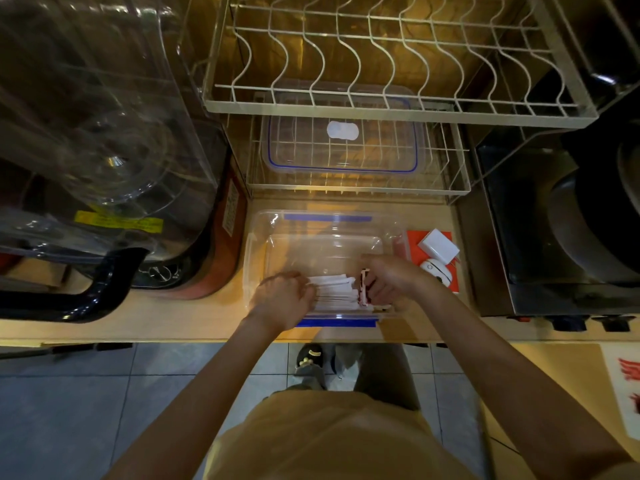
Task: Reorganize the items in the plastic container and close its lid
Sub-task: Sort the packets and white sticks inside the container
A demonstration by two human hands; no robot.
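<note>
A clear plastic container [325, 230] with blue clasps stands open on the wooden counter, near its front edge. Inside, along the near wall, lies a row of white paper-wrapped sticks [334, 292]. My left hand [282, 297] is curled over the left end of that row. My right hand [388, 282] grips a small pink-and-white packet [364, 287] at the right end of the row. The container's clear lid [343, 147], edged with a blue seal, lies on the lower shelf of the wire rack behind the container.
A white wire dish rack [391, 105] overhangs the back of the counter. A red card with a white box [438, 245] and a small white round device sits right of the container. A large clear jug with a black handle [104, 282] stands left; a dark appliance [571, 237] stands right.
</note>
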